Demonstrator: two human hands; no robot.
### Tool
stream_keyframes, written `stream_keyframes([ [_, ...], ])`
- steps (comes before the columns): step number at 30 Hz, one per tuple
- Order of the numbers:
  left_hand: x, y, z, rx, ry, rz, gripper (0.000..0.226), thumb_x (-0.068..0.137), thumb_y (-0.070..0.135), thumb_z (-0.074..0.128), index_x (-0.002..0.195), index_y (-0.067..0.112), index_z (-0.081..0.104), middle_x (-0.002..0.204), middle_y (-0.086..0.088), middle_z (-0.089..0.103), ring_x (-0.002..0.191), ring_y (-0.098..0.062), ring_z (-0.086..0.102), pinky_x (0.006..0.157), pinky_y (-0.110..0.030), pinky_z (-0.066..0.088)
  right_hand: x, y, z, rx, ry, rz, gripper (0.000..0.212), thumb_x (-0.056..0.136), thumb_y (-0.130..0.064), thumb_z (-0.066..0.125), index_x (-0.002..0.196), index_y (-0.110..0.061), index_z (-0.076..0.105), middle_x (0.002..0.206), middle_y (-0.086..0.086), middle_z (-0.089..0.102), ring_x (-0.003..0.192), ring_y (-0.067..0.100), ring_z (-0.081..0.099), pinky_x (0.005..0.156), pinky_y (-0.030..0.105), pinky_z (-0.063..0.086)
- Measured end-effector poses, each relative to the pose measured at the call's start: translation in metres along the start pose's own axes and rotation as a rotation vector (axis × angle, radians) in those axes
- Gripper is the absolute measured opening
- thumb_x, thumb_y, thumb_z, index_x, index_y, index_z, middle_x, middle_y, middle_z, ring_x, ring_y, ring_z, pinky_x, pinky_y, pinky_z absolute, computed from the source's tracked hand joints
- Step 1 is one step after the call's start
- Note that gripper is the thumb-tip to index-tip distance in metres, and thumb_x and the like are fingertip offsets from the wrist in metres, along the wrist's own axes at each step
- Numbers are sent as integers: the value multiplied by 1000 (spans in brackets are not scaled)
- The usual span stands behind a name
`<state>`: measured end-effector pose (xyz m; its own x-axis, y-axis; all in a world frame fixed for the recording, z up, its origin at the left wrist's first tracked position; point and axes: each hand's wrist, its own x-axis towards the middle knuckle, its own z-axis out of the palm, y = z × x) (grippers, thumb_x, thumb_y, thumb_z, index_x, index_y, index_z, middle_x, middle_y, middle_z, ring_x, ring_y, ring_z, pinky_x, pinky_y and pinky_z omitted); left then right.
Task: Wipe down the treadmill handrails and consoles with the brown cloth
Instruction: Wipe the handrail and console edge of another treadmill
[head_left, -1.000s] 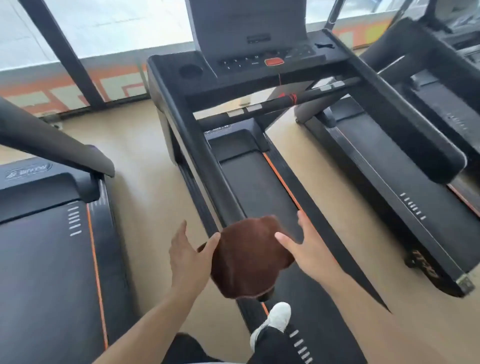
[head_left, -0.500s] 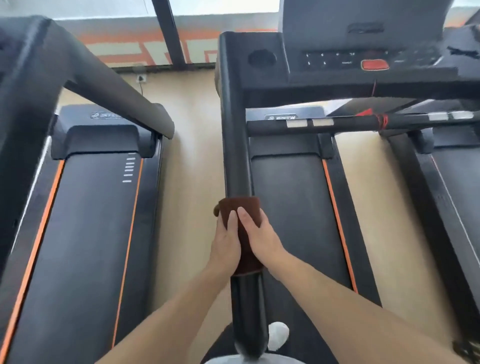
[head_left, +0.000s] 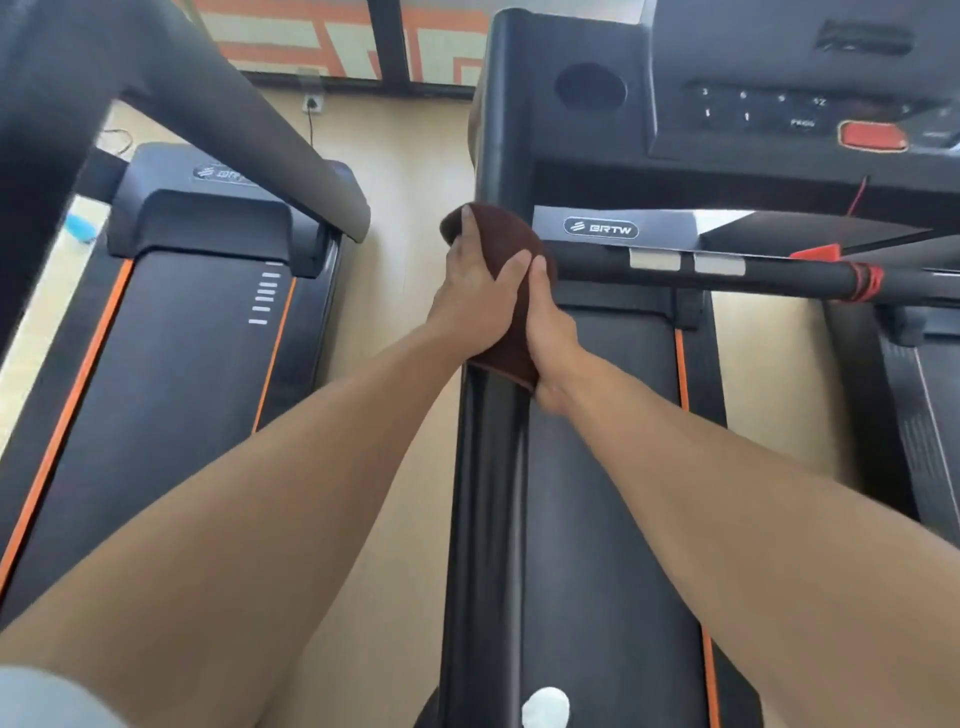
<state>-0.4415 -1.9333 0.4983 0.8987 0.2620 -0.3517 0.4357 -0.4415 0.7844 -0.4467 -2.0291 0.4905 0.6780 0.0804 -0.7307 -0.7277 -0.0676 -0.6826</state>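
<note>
Hands around cloth-wrapped handrail

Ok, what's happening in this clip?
A person is wiping a treadmill's left handrail with a brown cloth. Both hands grip the cloth wrapped over the rail: the left hand on its left side, the right hand on its right, about level with the crossbar. The console lies ahead, with no hand on it.

1. A pale beige floor runs between the machines — smooth and bright with daylight.
2. The far wall carries an orange and cream pattern, crossed by a dark upright post.
3. A wall socket sits low — a cable hangs from it.
</note>
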Motion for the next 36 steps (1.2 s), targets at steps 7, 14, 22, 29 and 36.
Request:
stream_keyframes([
  [7,-68,-21,10,76,21,50,65,106,40,35,161,40,0,171,2,5,152,-22,28,120,-39,25,-43,45,-10,-177,-2,-166,69,100,-71,31,148,-26,52,135,-1,65,120,19,64,105,37,52],
  [14,-214,-78,33,-24,54,6,68,99,45,35,161,42,8,169,3,18,150,-18,31,122,-38,25,-158,141,-35,-198,-135,-196,56,106,-59,31,155,-32,38,124,-9,54,109,12,56,92,24,42],
  [22,-376,-150,71,-262,193,-55,56,99,45,44,153,51,27,153,14,45,139,-7,46,118,-44,38,-244,271,-54,-234,-161,-256,60,105,-59,31,160,-50,8,120,-22,58,92,-8,54,86,24,43],
  [29,-423,-166,115,-438,300,-124,59,106,44,41,157,50,12,152,27,35,140,0,41,120,-39,36,-257,317,-73,-384,-225,-251,60,102,-62,30,160,-48,17,110,-33,59,90,-12,61,72,6,43],
  [36,-392,-152,103,-391,371,-167,65,92,67,48,151,47,29,147,7,51,132,-14,54,110,-46,48,-238,277,-66,-332,-239,-225,55,102,-65,31,155,-55,19,120,-16,61,108,11,62,85,27,48],
])
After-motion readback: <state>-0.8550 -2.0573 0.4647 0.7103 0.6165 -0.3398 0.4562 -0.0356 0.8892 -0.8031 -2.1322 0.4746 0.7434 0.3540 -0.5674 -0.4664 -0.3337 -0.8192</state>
